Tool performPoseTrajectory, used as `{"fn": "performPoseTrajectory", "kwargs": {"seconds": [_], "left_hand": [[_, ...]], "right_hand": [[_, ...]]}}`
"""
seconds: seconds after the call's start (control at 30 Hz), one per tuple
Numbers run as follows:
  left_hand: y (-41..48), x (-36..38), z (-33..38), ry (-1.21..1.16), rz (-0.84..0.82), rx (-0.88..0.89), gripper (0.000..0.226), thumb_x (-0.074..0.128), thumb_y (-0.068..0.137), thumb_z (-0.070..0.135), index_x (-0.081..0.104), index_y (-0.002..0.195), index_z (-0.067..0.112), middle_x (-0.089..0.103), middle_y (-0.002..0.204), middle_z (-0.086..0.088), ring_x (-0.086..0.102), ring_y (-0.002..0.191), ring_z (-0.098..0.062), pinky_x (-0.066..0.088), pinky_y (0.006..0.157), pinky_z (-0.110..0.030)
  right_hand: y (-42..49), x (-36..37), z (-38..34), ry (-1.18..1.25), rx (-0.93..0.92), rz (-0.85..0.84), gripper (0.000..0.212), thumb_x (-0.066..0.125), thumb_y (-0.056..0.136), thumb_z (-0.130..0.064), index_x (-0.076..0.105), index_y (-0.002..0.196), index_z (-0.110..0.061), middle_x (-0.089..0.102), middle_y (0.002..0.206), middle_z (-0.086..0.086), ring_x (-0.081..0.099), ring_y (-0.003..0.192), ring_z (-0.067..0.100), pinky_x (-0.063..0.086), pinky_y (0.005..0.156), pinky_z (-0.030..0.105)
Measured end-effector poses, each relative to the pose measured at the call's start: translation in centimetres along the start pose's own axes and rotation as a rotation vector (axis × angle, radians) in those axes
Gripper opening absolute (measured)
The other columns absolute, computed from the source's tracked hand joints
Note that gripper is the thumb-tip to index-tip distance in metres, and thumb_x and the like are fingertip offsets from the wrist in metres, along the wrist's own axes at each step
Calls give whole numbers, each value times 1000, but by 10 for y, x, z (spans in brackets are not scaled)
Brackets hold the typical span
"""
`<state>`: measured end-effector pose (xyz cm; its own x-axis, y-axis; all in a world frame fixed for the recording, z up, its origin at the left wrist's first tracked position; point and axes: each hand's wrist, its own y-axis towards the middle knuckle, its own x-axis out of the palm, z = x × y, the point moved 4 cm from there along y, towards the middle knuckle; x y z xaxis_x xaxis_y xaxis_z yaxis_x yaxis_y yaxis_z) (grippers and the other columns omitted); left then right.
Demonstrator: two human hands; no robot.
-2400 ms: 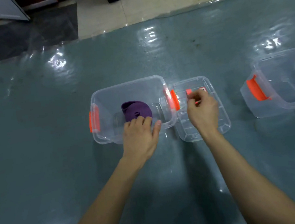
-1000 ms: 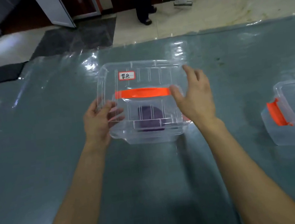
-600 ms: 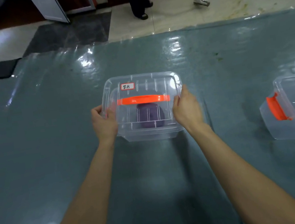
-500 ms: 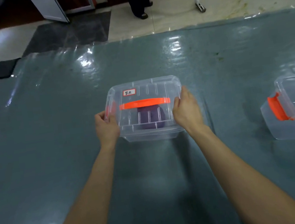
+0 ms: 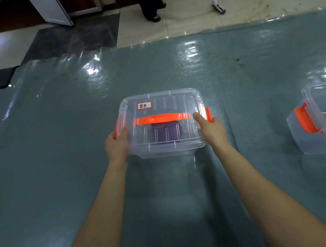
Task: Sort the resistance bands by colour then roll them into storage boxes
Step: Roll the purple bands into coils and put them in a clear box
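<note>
The left hand [image 5: 117, 145] and right hand [image 5: 212, 130] clasp the ends of the storage box [image 5: 169, 152], thumbs on its lid [image 5: 167, 102], probably to clip it shut (fingers hidden) over the rolled purple band [image 5: 166, 136] inside.

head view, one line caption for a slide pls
Left hand and right hand grip the sides of a lidded clear plastic storage box containing a rolled purple resistance band.

One wide-angle view, worn on the head, looks forward and steeply down. The left forearm [image 5: 99, 213] and right forearm [image 5: 259, 193] run up from the bottom edge to the lidded storage box [image 5: 162, 107], near centre at arm's reach. The surface [image 5: 59, 156] fills most of the frame; tiled floor [image 5: 186, 18] lies across the top, far off.
</note>
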<state>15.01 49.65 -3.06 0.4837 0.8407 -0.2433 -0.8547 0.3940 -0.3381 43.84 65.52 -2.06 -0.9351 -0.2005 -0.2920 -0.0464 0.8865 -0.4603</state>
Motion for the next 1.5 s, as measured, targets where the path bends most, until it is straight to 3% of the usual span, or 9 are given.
{"fn": "performPoseTrajectory", "kwargs": {"seconds": [0.1, 0.27, 0.4, 0.63, 0.8, 0.93, 1.1, 1.2, 1.5], "left_hand": [[-9, -2, 8, 32, 124, 175, 42, 84, 91, 33, 70, 127, 15, 76, 116, 1, 74, 102, -20, 59, 92, -33], [-21, -1, 16, 177, 277, 423, 21, 80, 91, 31, 69, 108, 26, 73, 106, 6, 69, 92, -16, 59, 87, -38], [-22, 4, 21, 259, 328, 546, 8, 75, 95, 20, 72, 101, 19, 68, 103, 0, 63, 84, -14, 57, 77, -34], [-30, 5, 24, 322, 308, 525, 9, 70, 99, 17, 70, 107, 14, 65, 111, -6, 53, 77, -10, 44, 74, -23], [-41, -5, 24, 490, 39, 513, 38, 66, 100, 17, 60, 138, 12, 59, 137, -11, 60, 109, -26, 47, 95, -34], [-95, -34, -10, 579, -78, 603, 52, 59, 108, 28, 46, 157, 13, 53, 145, -14, 57, 123, -33, 49, 103, -45], [-170, -41, -87, 1022, -214, 848, 40, 50, 105, 39, 64, 127, 9, 62, 125, -14, 67, 103, -40, 59, 79, -49], [-202, -8, -112, 1258, -412, 987, 35, 50, 99, 44, 68, 103, 15, 64, 108, -13, 65, 95, -38, 54, 79, -48], [-317, 131, -58, 1162, -556, 1352, 36, 44, 96, 43, 67, 100, 16, 67, 103, -12, 65, 95, -36, 52, 84, -47]], "right_hand": [[-9, -6, -8, -90, -222, 151, 41, 75, 92, -53, 70, 108, -15, 70, 90, -4, 69, 85, 21, 44, 66, 29], [-27, -4, -27, -384, -466, 271, 35, 59, 106, -36, 66, 133, -14, 77, 103, 12, 71, 96, 37, 48, 76, 37], [-29, 0, -37, -527, -524, 255, 30, 49, 110, -20, 63, 133, -5, 75, 108, 20, 70, 99, 42, 34, 72, 32], [-27, 0, -36, -585, -526, 241, 35, 45, 111, -22, 60, 136, -5, 74, 111, 18, 70, 99, 41, 44, 75, 37], [-35, -11, -30, -716, -610, 123, 48, 44, 110, -37, 49, 149, -9, 67, 123, 18, 66, 103, 43, 53, 84, 48], [-85, -46, 9, -800, -798, 144, 24, 50, 106, -26, 63, 121, -11, 68, 114, 9, 64, 100, 38, 55, 78, 47], [-141, -81, 101, -1066, -722, 72, 15, 67, 89, -18, 65, 102, -10, 67, 109, 11, 66, 101, 38, 56, 79, 45], [-163, -111, 135, -1147, -674, 64, 27, 70, 84, -20, 68, 109, -10, 69, 116, 11, 67, 105, 37, 56, 85, 44], [-161, -268, 161, -1134, -587, 374, 7, 67, 83, -16, 62, 87, -13, 63, 92, 10, 63, 89, 37, 49, 76, 45]]}}
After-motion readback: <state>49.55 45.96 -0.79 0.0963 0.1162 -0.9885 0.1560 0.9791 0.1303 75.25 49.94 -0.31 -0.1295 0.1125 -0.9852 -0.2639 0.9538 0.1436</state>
